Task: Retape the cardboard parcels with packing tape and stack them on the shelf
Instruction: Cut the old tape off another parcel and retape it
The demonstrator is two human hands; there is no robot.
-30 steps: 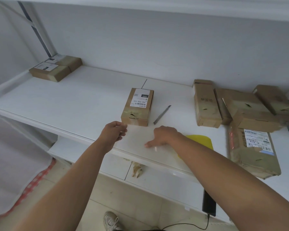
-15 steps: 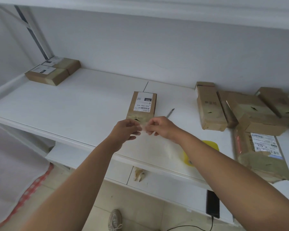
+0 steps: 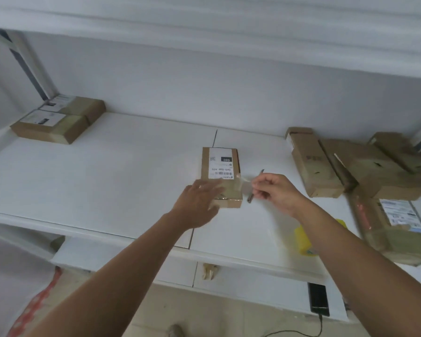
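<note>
Lying near the middle of the white shelf [image 3: 122, 171], a small cardboard parcel [image 3: 220, 176] sits label-up, its near end set back from the front edge with bare board ahead of it. Wide open surface runs from the parcel to the back left corner, where two taped parcels [image 3: 58, 119] sit side by side against the wall. Toward the right end a heap of untaped parcels [image 3: 355, 166] crowds the board, and one larger labelled parcel [image 3: 396, 224] lies near the front edge; a yellow tape holder [image 3: 303, 237] shows just behind the right forearm. A slim knife [image 3: 250, 197] lies just right of the small parcel. Since half a second ago both hands have parted: then they met in front of the parcel's near end, now the left hand [image 3: 199, 203] lies flat with straight fingers pressing the parcel's near top, motion-blurred. The right hand [image 3: 275, 190] is drawn off to the right, fingertips pinching the end of a clear tape strip [image 3: 244, 181] stretched from the parcel's right edge. Both forearms reach in from below the front edge.
</note>
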